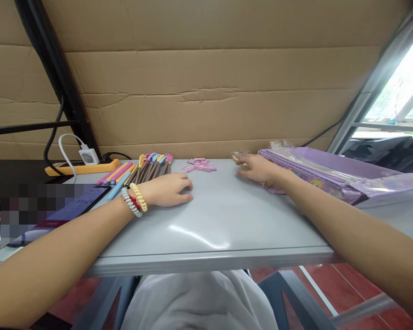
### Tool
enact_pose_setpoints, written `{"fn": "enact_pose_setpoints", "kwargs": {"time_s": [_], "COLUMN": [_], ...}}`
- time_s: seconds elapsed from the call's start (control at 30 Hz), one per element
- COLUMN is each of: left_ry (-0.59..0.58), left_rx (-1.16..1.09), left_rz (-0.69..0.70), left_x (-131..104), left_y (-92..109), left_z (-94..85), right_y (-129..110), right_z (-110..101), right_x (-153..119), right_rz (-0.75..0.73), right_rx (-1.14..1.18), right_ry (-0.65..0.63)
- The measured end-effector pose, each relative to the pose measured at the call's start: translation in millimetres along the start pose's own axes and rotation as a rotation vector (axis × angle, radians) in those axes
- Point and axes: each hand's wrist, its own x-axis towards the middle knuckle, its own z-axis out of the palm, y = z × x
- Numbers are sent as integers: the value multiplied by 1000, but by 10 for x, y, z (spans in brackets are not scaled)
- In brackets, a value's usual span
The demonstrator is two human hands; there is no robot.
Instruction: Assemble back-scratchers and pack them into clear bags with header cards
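Clear packet [234, 156] placed on far tabletop [220, 220], left of purple box [344, 162]; met by right hand's [258, 167] half-bent fingers, grip could not be told. Left hand [168, 189] rested palm-down, fingers loosely parted, nothing gripped; colourful-topped sticks [154, 171] bunched behind.

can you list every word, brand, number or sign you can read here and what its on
None can be read for certain.
Tablet screen: faint marks, too blurred.
Pink slips: printed, too small.
Purple packaging: printed pattern, no legible lettering.
White charger: faint marking, too small.
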Motion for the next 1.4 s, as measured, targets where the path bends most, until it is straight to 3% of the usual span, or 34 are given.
{"fn": "enact_pose_setpoints", "kwargs": {"time_s": [0.23, 1.4], "left_ry": [-6, -3], "left_rx": [-6, 3], "left_rz": [-8, -8], "left_x": [-2, 0], "left_y": [-2, -2], "left_z": [0, 6], "right_y": [-79, -80], "right_z": [23, -7], "right_x": [-15, -27], "right_rz": [0, 5], "right_rx": [95, 99], "right_ry": [-244, -270]}}
